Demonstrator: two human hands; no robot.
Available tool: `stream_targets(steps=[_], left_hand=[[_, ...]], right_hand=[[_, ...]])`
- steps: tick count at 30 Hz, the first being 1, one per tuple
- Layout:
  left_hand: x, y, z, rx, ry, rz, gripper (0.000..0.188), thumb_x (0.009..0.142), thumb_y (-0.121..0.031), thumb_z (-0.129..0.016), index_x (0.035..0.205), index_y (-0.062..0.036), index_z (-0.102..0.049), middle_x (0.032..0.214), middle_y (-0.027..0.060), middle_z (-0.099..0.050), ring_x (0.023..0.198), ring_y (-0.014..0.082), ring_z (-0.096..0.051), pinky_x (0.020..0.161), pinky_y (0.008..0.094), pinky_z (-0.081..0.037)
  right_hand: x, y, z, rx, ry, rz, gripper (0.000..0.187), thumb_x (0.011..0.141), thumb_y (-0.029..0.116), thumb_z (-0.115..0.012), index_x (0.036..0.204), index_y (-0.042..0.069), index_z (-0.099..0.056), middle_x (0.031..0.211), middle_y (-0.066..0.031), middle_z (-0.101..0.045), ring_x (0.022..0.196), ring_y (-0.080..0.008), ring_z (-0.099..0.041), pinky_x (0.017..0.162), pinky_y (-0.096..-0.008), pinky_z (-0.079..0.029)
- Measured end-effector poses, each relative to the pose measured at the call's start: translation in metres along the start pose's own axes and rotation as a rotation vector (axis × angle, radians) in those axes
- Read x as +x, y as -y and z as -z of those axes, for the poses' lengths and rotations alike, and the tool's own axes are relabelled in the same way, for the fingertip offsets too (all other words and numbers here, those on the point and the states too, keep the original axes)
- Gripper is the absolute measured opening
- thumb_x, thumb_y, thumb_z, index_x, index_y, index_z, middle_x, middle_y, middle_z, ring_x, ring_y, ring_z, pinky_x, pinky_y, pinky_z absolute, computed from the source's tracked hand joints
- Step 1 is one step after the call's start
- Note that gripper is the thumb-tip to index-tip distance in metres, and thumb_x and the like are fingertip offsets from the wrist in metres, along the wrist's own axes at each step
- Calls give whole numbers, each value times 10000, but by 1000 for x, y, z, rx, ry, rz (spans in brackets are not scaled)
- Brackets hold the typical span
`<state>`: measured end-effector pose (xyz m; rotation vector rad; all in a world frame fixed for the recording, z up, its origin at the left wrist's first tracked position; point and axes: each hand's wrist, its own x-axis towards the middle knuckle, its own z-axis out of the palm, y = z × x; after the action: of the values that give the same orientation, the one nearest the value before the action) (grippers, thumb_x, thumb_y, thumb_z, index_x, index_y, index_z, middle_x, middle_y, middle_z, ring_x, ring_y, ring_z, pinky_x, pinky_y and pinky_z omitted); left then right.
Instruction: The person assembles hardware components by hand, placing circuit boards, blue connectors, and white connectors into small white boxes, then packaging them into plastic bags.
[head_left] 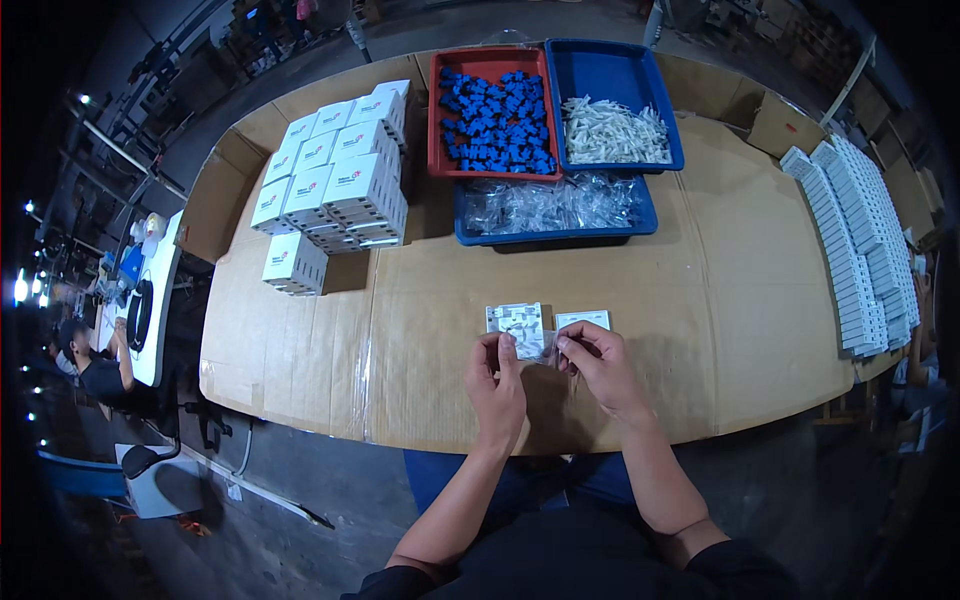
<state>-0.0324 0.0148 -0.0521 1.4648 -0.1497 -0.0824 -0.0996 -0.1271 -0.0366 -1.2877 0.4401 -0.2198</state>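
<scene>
Hands at near table edge: left hand (497,372) and right hand (595,360) both pinching clear bag (540,345) over cardboard (700,330), beside white plates (515,318). Farther off: red tray (436,110) of blue parts (495,120), blue tray (665,120) of white parts (610,132), blue tray (470,232) of clear bags (550,203). Boxes (335,185) stacked left.

boxes (335,180) far left | trays (555,140) behind centre | flat packs (860,250) right | plates (545,325) before trays
</scene>
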Motion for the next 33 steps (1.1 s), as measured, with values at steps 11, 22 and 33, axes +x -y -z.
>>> stream_targets(steps=[11, 22, 33], left_hand=[[6, -8, 12, 28, 83, 85, 243, 1071, -205, -646, 1040, 30, -702, 820, -24, -640, 738, 47, -536, 666, 228, -429], [2, -24, 18, 337, 280, -393, 143, 904, 2, -774, 995, -6, -664, 863, 60, -655, 742, 121, -596, 661, 266, -475], [-1, -15, 15, 399, 390, -351, 189, 864, 20, -801, 1023, 2, -701, 936, 80, -738, 786, 153, -680, 719, 274, -535]], right_hand=[[-6, 2, 0, 97, 75, -120, 82, 994, 92, -706, 1012, 14, -720, 819, -3, -675, 677, -58, -592, 620, -217, -480], [-5, -1, 1, 183, 0, -110, 128, 956, 119, -770, 1004, 6, -734, 823, -14, -695, 654, -54, -574, 593, -219, -455], [-6, -1, -5, 108, -76, -29, 126, 949, 135, -786, 924, 32, -717, 758, 10, -670, 638, -39, -557, 577, -213, -433]])
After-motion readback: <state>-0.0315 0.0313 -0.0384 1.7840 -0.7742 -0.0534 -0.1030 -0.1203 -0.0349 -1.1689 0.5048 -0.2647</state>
